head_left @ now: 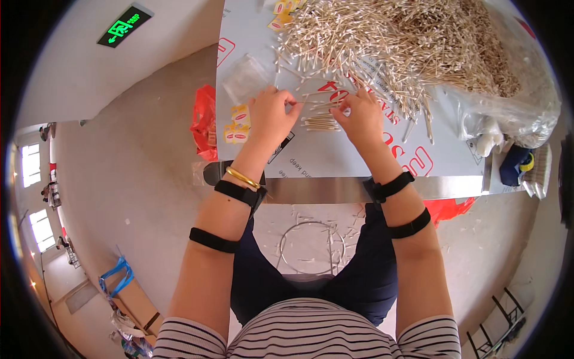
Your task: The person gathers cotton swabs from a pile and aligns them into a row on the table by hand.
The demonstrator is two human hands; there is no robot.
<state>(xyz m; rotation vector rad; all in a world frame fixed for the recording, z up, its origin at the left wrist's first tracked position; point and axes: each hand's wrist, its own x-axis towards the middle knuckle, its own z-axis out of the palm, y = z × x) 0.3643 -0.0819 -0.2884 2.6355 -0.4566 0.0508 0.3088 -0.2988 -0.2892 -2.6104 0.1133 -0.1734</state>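
Note:
My left hand [273, 115] is closed, thumb and forefinger pinched at the tip of a thin cotton swab. Opposite it, my right hand [363, 117] is also closed in a pinch, with a white cotton tip showing between its fingers. Between the two hands lies a small row of cotton swabs [320, 123], roughly side by side on the metal tabletop [335, 158]. Beyond them spreads a large loose heap of cotton swabs [382, 42]. Clear plastic bags [246, 78] lie just past my left hand, and small yellow-and-white labels [237, 133] sit beside that wrist.
More yellow labels [281, 21] rest at the heap's left. A big clear plastic sheet [502, 119] borders the heap on the right, near a dark blue object [515, 166] with a yellow roll. A red bag [205, 122] hangs at the left edge. Swabs litter the floor below.

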